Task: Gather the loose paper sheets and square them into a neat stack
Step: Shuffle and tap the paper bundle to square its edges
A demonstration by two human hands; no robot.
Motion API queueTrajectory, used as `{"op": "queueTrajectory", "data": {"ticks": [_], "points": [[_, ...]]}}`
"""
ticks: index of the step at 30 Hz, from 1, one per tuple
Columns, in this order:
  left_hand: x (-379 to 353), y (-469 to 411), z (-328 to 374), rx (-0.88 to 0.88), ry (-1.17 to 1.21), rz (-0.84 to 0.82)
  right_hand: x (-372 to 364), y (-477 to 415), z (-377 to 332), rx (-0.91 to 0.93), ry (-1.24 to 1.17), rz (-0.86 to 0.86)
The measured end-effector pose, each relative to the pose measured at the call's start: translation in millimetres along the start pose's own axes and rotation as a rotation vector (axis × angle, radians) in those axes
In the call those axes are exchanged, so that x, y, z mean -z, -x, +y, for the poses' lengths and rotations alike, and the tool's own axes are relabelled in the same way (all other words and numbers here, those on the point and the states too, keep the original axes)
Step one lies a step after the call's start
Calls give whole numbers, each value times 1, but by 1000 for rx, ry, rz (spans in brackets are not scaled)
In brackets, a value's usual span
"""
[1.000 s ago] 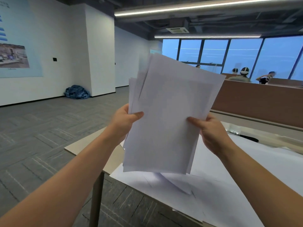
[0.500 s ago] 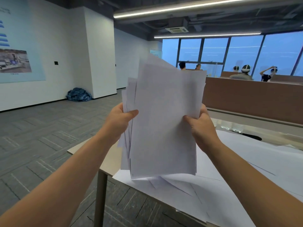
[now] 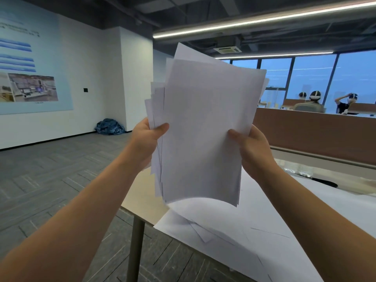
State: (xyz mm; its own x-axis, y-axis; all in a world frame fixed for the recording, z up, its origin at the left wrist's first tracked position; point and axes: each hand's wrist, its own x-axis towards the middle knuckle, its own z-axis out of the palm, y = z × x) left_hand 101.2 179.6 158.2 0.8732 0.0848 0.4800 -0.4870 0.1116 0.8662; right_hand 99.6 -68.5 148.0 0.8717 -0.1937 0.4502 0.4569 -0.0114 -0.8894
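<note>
A bundle of white paper sheets [image 3: 205, 127] stands upright in the air above the table's near corner, its edges uneven, with several sheets fanning out at the left and top. My left hand [image 3: 147, 139] grips the bundle's left edge, thumb on the front. My right hand [image 3: 249, 147] grips the right edge the same way. The bundle's bottom edge curls and hangs a little above the table [image 3: 142, 200]. More white sheets [image 3: 223, 231] lie spread flat on the table under the bundle.
The table's corner and metal leg [image 3: 137, 245] are at lower centre, grey carpet to the left. A brown partition [image 3: 315, 135] runs behind the table, with people seated beyond it. A dark object [image 3: 323, 181] lies far right on the table. A blue bundle [image 3: 109, 127] sits by the wall.
The bundle has been turned from tilted right to nearly upright and lifted slightly off the table. Both hands have kept their grip on its side edges.
</note>
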Motion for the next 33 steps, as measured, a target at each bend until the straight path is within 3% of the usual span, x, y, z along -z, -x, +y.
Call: {"op": "queueTrajectory", "data": {"ticks": [7,14,23,33], "points": [[-4,0,12,32,31,22,0,3,-16,39,-5,3],[-24,11,-23,165,121,13,24,10,9,-124,-16,1],[-40,9,-62,235,195,-49,52,7,39,-187,-23,12],[-41,13,-80,244,153,-82,53,7,60,-143,-61,0]]}}
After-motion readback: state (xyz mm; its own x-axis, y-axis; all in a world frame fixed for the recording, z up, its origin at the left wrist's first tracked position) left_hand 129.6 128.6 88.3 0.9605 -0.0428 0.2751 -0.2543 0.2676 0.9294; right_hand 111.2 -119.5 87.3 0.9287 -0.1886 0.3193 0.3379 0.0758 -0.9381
